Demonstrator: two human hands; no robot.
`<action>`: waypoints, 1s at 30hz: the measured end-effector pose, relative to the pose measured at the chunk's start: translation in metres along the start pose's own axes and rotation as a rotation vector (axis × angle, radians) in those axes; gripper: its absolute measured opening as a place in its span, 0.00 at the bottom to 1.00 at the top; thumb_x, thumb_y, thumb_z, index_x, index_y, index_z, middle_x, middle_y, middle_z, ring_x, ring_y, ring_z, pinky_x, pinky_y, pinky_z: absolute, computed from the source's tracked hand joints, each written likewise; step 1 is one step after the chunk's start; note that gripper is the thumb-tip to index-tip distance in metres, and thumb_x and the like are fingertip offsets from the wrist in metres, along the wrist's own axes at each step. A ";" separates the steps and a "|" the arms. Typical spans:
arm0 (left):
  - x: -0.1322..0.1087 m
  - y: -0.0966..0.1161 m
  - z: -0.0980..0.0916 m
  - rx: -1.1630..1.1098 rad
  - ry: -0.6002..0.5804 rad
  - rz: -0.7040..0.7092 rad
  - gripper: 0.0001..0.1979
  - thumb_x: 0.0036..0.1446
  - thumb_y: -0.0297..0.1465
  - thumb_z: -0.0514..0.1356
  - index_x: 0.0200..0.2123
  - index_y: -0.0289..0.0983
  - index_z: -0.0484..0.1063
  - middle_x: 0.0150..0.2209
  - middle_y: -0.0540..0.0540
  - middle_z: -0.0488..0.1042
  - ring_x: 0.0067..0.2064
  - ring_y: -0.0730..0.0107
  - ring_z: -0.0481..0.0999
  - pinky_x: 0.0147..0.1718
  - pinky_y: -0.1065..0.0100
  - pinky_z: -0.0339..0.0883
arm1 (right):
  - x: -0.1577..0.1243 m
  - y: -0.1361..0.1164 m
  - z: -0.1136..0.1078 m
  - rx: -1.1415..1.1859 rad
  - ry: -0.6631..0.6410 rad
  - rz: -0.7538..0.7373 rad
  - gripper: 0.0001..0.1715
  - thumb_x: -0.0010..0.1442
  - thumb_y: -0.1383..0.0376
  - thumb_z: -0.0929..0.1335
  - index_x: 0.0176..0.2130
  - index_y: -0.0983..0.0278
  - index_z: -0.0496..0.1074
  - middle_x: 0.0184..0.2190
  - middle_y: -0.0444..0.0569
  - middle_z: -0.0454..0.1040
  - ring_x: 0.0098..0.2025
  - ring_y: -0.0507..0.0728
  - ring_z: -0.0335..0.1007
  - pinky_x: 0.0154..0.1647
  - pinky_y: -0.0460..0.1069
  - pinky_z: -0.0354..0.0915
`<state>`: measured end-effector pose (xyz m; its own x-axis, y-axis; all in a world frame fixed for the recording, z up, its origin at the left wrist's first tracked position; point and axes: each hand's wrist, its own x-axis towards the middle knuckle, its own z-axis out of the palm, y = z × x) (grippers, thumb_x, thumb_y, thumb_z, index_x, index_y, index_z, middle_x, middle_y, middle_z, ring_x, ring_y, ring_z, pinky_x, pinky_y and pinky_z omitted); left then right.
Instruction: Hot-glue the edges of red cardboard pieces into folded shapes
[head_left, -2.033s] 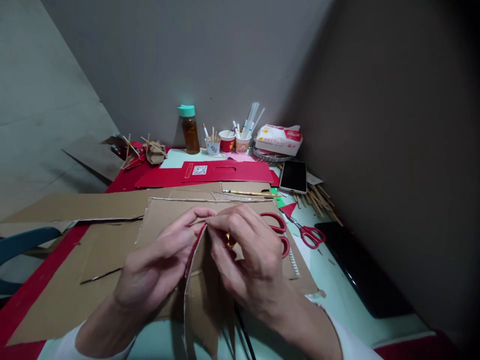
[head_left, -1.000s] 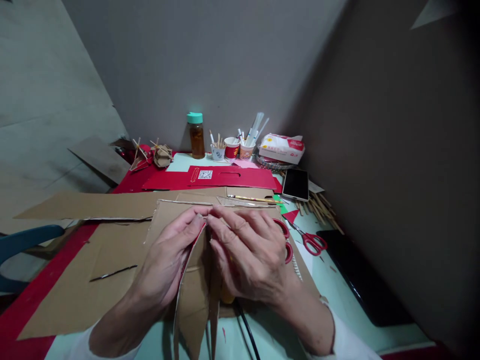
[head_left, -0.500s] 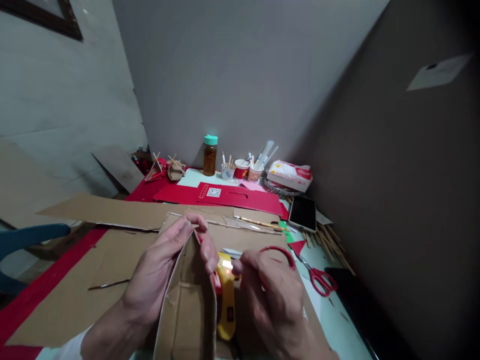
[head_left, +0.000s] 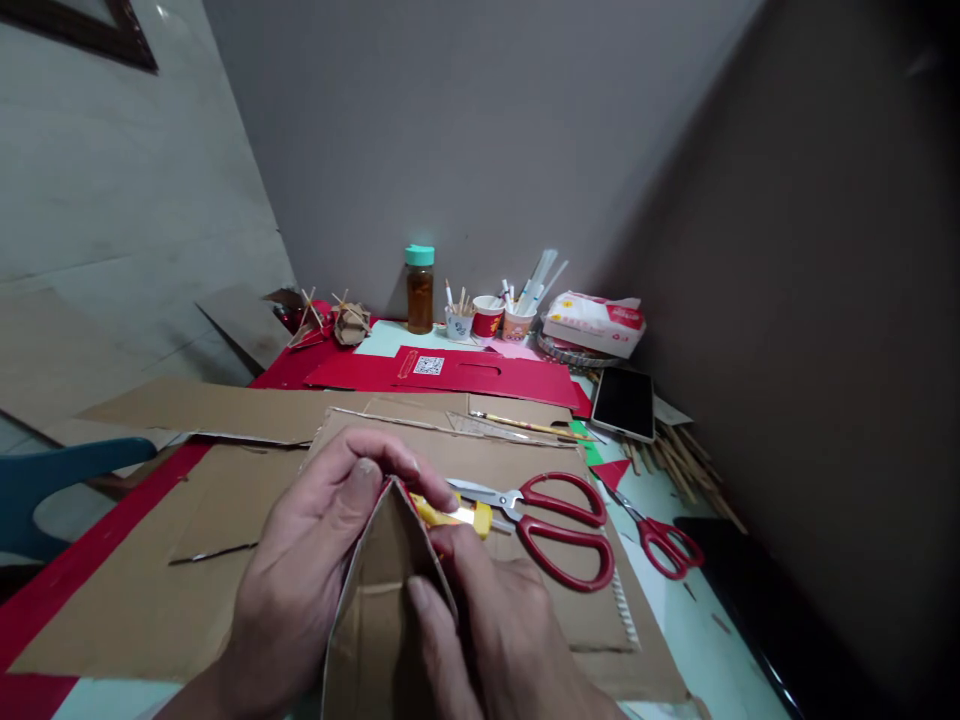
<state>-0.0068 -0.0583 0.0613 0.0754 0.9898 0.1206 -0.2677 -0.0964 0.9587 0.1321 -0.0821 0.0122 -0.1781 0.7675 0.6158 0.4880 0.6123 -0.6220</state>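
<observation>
A folded brown cardboard piece point(head_left: 375, 620) with a red-edged peak stands upright in front of me. My left hand point(head_left: 307, 570) is closed around its left side, thumb pressed near the peak. My right hand point(head_left: 487, 640) presses on its right side, thumb against the cardboard face, fingers curled over the fold. Behind the peak lies a yellow tool point(head_left: 454, 513), partly hidden. Large red-handled scissors point(head_left: 555, 530) lie just to the right on flat cardboard sheets point(head_left: 225, 520).
A smaller pair of red scissors point(head_left: 660, 535) lies to the right. A phone point(head_left: 622, 402), wooden sticks, a tissue pack point(head_left: 596, 322), cups of pens point(head_left: 499, 318) and a bottle point(head_left: 419, 290) stand at the back. A red flattened box point(head_left: 465, 375) lies mid-table. A blue chair point(head_left: 60, 480) sits left.
My right hand has left the peak, dropped past the scissors and now presses on the right side of the cardboard piece. My left hand has kept its grip. The camera view shifted.
</observation>
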 end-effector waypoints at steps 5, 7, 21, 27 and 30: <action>-0.009 0.000 -0.002 0.495 0.228 0.509 0.07 0.64 0.37 0.62 0.37 0.50 0.82 0.38 0.51 0.81 0.44 0.60 0.75 0.45 0.66 0.71 | 0.005 -0.004 -0.009 -0.169 0.141 -0.139 0.08 0.63 0.71 0.59 0.34 0.61 0.63 0.20 0.41 0.65 0.18 0.52 0.57 0.20 0.50 0.50; -0.011 0.000 -0.004 0.564 0.261 0.627 0.08 0.63 0.33 0.63 0.39 0.53 0.82 0.38 0.54 0.81 0.43 0.61 0.74 0.46 0.64 0.69 | 0.010 -0.005 -0.017 -0.278 0.199 -0.190 0.07 0.61 0.71 0.60 0.32 0.60 0.62 0.19 0.41 0.65 0.16 0.51 0.55 0.19 0.51 0.48; -0.018 -0.001 0.017 0.381 0.404 0.786 0.12 0.53 0.20 0.69 0.37 0.42 0.84 0.36 0.50 0.81 0.39 0.61 0.74 0.44 0.63 0.70 | 0.008 -0.006 0.001 -0.380 0.417 -0.311 0.15 0.64 0.73 0.64 0.48 0.67 0.74 0.29 0.52 0.82 0.22 0.55 0.76 0.19 0.48 0.65; -0.015 0.004 0.009 0.582 0.313 0.877 0.20 0.54 0.17 0.67 0.41 0.49 0.83 0.37 0.55 0.81 0.39 0.63 0.74 0.41 0.65 0.68 | 0.010 -0.014 0.018 -0.320 0.702 -0.227 0.15 0.70 0.68 0.60 0.42 0.65 0.75 0.23 0.50 0.78 0.20 0.59 0.75 0.23 0.54 0.62; -0.016 0.003 0.010 0.582 0.342 0.912 0.17 0.55 0.20 0.67 0.40 0.50 0.83 0.36 0.55 0.81 0.39 0.63 0.74 0.37 0.65 0.67 | 0.007 -0.013 0.005 -0.239 0.443 -0.212 0.16 0.73 0.61 0.59 0.40 0.63 0.73 0.25 0.47 0.78 0.21 0.56 0.74 0.25 0.53 0.63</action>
<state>0.0011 -0.0754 0.0652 -0.2091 0.4936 0.8442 0.4056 -0.7417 0.5341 0.1208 -0.0839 0.0219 0.0580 0.4471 0.8926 0.6702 0.6452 -0.3668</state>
